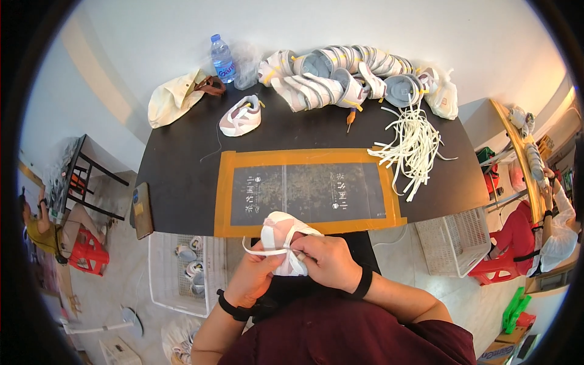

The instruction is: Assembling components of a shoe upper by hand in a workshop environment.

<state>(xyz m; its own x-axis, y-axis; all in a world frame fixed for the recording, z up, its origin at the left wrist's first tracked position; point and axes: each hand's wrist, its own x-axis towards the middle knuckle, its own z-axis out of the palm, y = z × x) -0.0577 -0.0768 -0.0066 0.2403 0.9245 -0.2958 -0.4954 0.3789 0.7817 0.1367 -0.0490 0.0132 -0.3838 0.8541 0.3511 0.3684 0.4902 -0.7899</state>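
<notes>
A: Where's the shoe upper (275,229)?
B: In both hands, at the near edge of the bench (176,164). The left hand (258,275) pinches its left side; the right hand (331,260) pinches the white lace (267,252) where strands meet, fingertips partly hidden.
A: How would you handle that?
B: I'd hold the left steady, keep the lace flat and pull evenly, so the soft upper doesn't buckle. That slack loop on the left could twist.
A: And beyond?
B: A pile of loose laces (417,146) on the right, an orange-handled tool (351,117) left of it, then stacked uppers (307,91) farthest.
</notes>
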